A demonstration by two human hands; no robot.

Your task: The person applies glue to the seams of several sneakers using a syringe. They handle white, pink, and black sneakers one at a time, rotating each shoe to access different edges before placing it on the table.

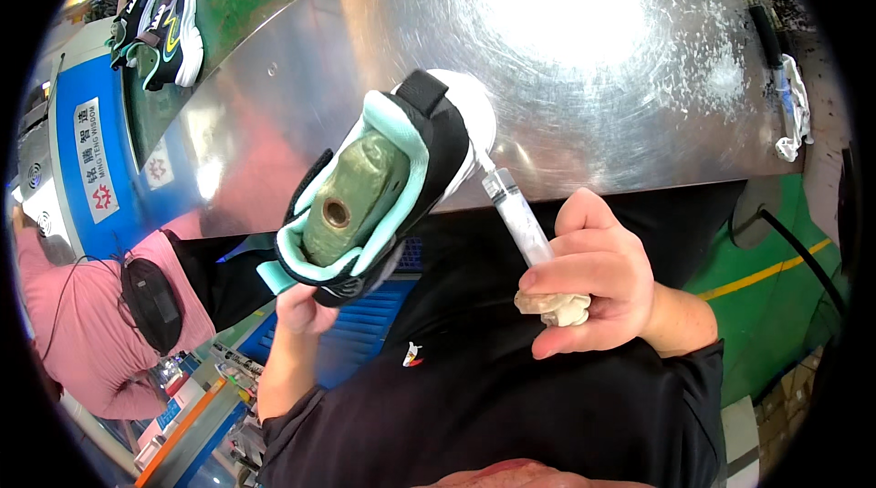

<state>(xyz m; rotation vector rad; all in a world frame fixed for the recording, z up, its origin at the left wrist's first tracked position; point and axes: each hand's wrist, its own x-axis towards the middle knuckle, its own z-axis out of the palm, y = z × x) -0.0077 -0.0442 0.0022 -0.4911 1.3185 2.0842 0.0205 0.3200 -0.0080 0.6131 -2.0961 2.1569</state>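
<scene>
My left hand point(306, 309) grips a black shoe point(447, 146) from below, near its heel-tab end; most of its fingers are hidden behind it. Mint-green lining point(412, 128) rings the shoe's opening, and a worn green shoe last point(360, 187) with a round hole fills it. The white sole point(476, 109) faces right. Closed round a clear syringe point(522, 219) is my right hand point(607, 274). Its narrow tip points up and left, at or very close to the sole's edge; contact I cannot tell. A crumpled off-white wad point(555, 308) is also held in these fingers.
A shiny, scratched metal table point(365, 50) spans the space ahead. On its right end lie a black-handled tool point(765, 36) and a white crumpled cloth point(796, 114). Two finished-looking shoes point(172, 39) stand far left, beyond a blue machine panel point(78, 155). A person in pink point(82, 333) is at left.
</scene>
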